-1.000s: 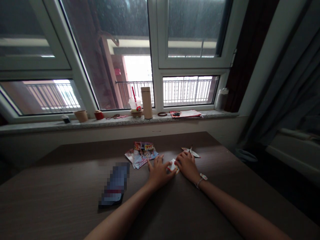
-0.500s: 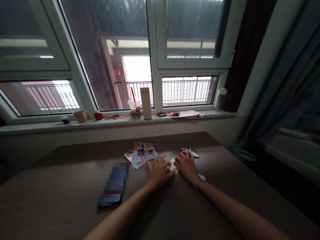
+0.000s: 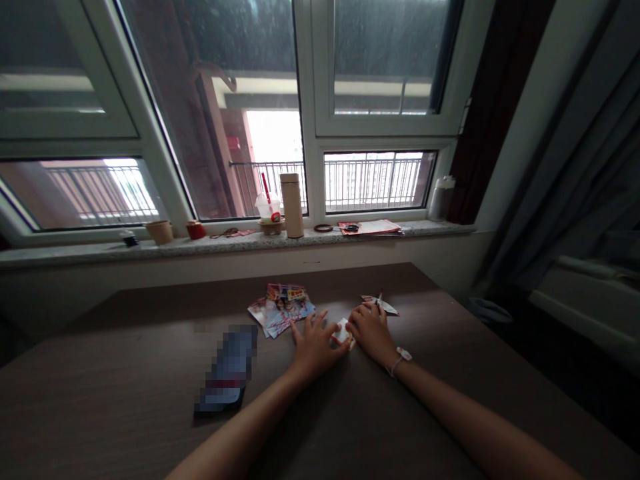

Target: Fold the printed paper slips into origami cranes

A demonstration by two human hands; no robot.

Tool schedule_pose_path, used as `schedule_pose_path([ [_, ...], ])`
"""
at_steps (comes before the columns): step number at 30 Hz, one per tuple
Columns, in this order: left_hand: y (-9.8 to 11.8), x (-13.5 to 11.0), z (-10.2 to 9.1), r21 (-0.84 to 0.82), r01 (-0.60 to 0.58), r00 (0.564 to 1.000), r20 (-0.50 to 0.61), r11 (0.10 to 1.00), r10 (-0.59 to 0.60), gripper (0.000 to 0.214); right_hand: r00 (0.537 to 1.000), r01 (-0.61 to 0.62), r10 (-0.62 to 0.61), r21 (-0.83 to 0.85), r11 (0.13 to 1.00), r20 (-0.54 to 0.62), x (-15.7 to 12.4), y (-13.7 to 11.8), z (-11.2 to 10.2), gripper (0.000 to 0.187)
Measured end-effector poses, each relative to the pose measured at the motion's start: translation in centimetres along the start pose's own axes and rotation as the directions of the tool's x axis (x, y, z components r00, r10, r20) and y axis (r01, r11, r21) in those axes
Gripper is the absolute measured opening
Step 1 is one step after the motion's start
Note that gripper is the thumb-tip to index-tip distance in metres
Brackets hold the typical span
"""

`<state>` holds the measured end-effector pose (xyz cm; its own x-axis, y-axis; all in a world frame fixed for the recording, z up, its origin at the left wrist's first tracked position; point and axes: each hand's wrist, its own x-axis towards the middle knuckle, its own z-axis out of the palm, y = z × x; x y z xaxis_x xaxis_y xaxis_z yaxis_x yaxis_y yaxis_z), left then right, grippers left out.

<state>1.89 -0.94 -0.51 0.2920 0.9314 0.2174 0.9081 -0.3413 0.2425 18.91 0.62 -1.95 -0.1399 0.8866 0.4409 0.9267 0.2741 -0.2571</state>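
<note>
Both hands rest on a dark wooden table (image 3: 125, 347). My left hand (image 3: 314, 345) lies with fingers spread, its thumb pressing a small folded piece of white and red paper (image 3: 343, 331). My right hand (image 3: 371, 333), fingers curled, pinches the other side of that paper. A bracelet sits on the right wrist. Just beyond my right hand lies a folded paper figure (image 3: 383, 304). A stack of colourful paper sheets (image 3: 281, 307) lies just beyond my left hand.
A dark flat object (image 3: 227, 378) lies on the table to the left. The windowsill (image 3: 75, 252) behind holds a tall beige flask (image 3: 292, 205), a plastic cup with a red straw (image 3: 269, 209), small cups, scissors and red papers. Dark curtains hang at the right.
The hands and the paper stay in the same spot; only the view shifts slightly.
</note>
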Motion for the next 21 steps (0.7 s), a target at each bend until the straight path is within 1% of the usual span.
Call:
schedule_pose_path([
  [8,-0.02,0.07,0.39,0.01,0.017,1.0,-0.003,1.0,-0.017,0.042,1.0,-0.023,0.023,-0.032,0.999,0.001,0.04,-0.13,0.22,0.015],
  [15,0.04,-0.04,0.38,-0.03,-0.004,1.0,-0.031,1.0,0.003,0.036,0.999,-0.05,0.051,-0.024,0.998,0.012,0.09,-0.34,0.21,0.014],
  [21,-0.16,0.02,0.65,-0.057,-0.022,0.998,-0.056,0.998,0.019,0.033,0.999,-0.04,0.041,-0.048,0.998,0.024,0.07,-0.22,0.09,0.015],
])
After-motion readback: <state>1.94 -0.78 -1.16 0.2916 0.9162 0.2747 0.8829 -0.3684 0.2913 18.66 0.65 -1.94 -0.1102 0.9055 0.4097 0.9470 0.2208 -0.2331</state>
